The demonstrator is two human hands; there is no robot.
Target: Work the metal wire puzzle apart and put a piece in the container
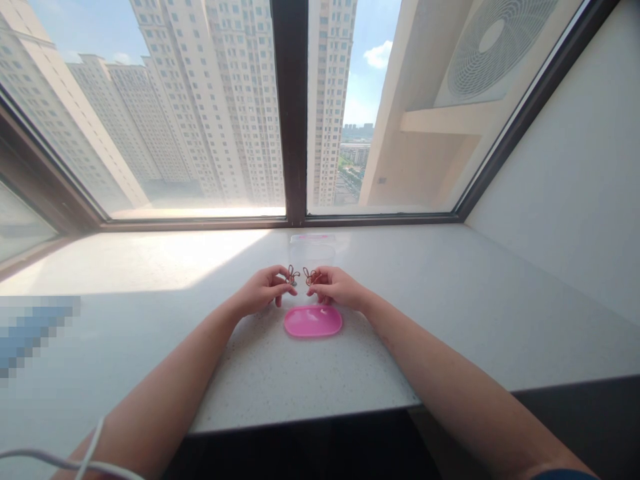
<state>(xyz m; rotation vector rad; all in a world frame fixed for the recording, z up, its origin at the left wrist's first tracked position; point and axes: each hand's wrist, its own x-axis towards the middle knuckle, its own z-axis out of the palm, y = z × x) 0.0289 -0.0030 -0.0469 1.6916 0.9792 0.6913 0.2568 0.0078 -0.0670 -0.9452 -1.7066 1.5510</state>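
My left hand (pixel 271 288) pinches a small brown looped piece, bow-like in shape (pixel 292 273), between thumb and fingers. A similar brown looped piece (pixel 309 275) is pinched in my right hand (pixel 336 286). The two pieces face each other across a narrow gap and do not touch. Just below the hands, a shiny pink oval lid or shallow tray (pixel 313 322) lies flat on the white speckled counter (pixel 280 380). Behind the hands stands a clear plastic box (pixel 313 249) with a bit of pink at its far edge.
A brown-framed window (pixel 296 133) rises behind the counter, with a white wall (pixel 560 200) at the right. White cables (pixel 90 460) cross the lower left near my forearm. A pixelated blue patch covers something at the left. The counter's front edge runs below my forearms.
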